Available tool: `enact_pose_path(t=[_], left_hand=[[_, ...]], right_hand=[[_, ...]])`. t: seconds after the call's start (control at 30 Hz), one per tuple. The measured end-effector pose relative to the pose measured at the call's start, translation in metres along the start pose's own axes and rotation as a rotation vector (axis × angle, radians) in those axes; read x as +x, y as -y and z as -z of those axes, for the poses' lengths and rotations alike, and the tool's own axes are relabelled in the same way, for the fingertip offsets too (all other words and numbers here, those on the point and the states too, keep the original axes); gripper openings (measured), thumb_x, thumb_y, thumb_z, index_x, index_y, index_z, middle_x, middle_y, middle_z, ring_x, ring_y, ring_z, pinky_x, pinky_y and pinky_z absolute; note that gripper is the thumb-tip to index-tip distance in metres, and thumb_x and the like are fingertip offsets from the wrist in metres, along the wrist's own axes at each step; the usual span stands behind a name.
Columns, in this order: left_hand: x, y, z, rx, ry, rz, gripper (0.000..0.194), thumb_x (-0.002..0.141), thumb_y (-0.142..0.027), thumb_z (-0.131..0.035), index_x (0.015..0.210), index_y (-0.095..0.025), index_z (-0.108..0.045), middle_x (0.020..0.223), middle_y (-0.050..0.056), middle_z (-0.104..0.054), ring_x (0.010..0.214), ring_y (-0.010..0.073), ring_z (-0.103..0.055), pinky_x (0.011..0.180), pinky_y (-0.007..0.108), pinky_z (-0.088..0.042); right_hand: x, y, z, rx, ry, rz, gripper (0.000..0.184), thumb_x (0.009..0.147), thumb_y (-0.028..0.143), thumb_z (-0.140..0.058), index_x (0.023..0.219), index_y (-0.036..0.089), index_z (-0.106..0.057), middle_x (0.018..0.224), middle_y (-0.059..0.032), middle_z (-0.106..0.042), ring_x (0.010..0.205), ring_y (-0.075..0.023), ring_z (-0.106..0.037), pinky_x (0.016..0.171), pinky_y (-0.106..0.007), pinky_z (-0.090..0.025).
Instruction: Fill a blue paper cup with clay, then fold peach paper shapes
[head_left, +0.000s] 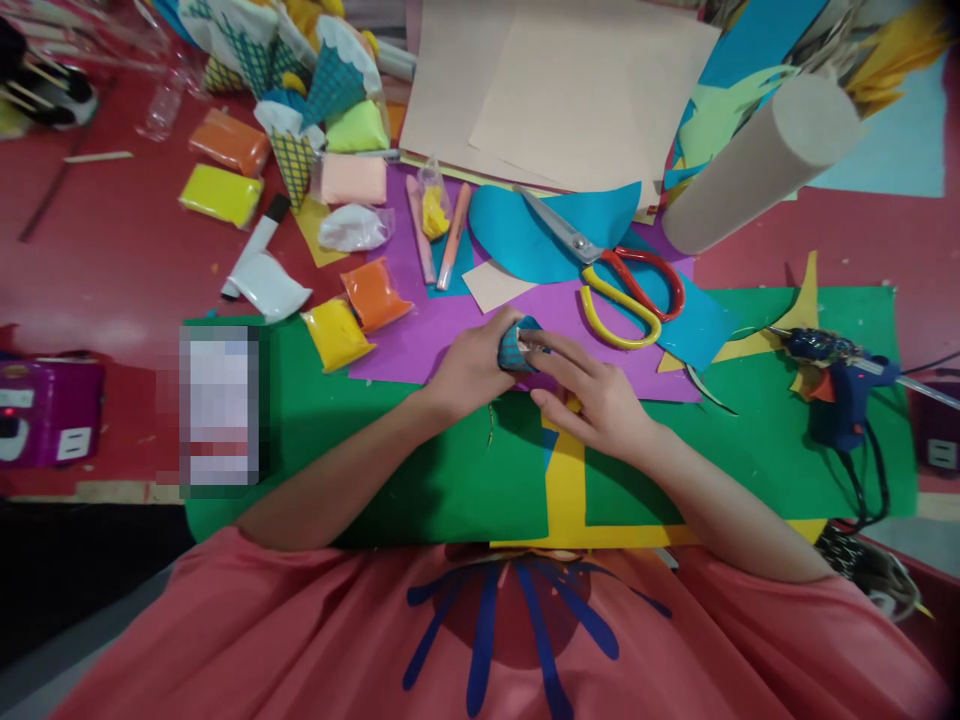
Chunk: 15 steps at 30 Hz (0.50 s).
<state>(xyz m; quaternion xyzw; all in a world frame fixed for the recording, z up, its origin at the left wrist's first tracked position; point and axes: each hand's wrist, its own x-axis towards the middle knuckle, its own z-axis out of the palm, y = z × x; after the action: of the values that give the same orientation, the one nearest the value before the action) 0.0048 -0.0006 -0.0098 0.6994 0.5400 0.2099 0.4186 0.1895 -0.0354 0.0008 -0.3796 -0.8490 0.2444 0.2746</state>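
My left hand (480, 362) is closed around a small blue cone (511, 350) with a crosshatched pattern, its mouth turned toward my right hand. Something pale shows inside the mouth. The fingers of my right hand (596, 392) reach to that opening and touch its rim, while the thumb stays apart below; this hand grips nothing that I can see. A bit of yellow shows beneath its fingers. Under both hands lie a purple sheet (450, 340) and a green mat (465, 480). Just beyond are scissors (600, 255) with one red and one yellow handle, on blue sheets (502, 225).
Several finished cones (292, 150) stand far left, near packets of coloured clay (337, 333). A blurred-out rectangle (221, 410) lies left. At right are a glue gun (840, 400) with its cord and a pale cylinder (757, 170). Beige sheets (570, 80) lie at the back.
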Motion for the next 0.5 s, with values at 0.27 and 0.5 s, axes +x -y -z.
enact_pose_path(t=[0.27,0.5], left_hand=[[-0.0008,0.0016,0.0001,0.056,-0.034,0.014,0.032,0.066,-0.016,-0.06,0.094,-0.024,-0.05,0.074,-0.006,-0.062,0.067,0.0152,-0.061,0.056,0.024,-0.038],[-0.0015,-0.0019,0.0027,0.043,-0.043,0.026,0.029,0.07,-0.02,-0.061,0.096,-0.024,-0.049,0.074,-0.005,-0.062,0.068,0.0149,-0.06,0.058,0.024,-0.038]], right_hand=[[0.0013,-0.0014,0.0008,-0.026,0.003,0.008,0.03,0.097,0.031,-0.043,0.121,0.018,-0.054,0.12,-0.0153,-0.062,0.099,-0.0224,-0.068,0.074,-0.034,-0.06],[0.0016,-0.0007,-0.0008,0.02,-0.038,0.01,0.025,0.096,0.028,-0.045,0.113,0.016,-0.059,0.118,-0.0162,-0.063,0.098,-0.022,-0.068,0.073,-0.034,-0.06]])
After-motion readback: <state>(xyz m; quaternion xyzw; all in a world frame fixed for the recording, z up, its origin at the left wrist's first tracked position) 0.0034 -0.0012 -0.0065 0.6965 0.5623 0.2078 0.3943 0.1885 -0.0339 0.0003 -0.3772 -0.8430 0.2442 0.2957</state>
